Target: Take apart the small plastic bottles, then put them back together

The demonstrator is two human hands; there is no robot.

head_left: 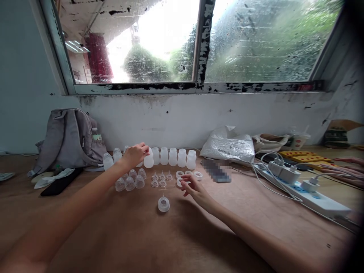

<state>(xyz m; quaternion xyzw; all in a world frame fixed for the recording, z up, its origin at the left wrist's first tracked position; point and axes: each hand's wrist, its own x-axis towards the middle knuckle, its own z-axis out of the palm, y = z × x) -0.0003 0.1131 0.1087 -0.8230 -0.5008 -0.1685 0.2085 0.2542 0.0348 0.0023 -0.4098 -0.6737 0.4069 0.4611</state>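
Note:
My left hand (pixel 137 154) reaches to the back row, its fingers closed at the top of a frosted white baby bottle (pixel 148 160). More such bottles (pixel 173 157) stand upright to its right, and some with clear caps (pixel 108 162) to its left. My right hand (pixel 196 189) hovers over white collar rings (pixel 198 175), its fingers loosely curled and apart, with nothing visible in them. Clear bottle teats (pixel 162 180) lie in the middle, beside upturned clear caps (pixel 130 184). Nearest to me, a collar ring with a teat in it (pixel 163 204) sits on the wooden table.
A grey backpack (pixel 66 140) leans at the left, by a black phone-like slab (pixel 61 182). At right are a silver bag (pixel 229 144), a blurred-out object (pixel 217 170), and a white power strip (pixel 321 203) with cables. Another person's hand (pixel 341 168) shows at the far right.

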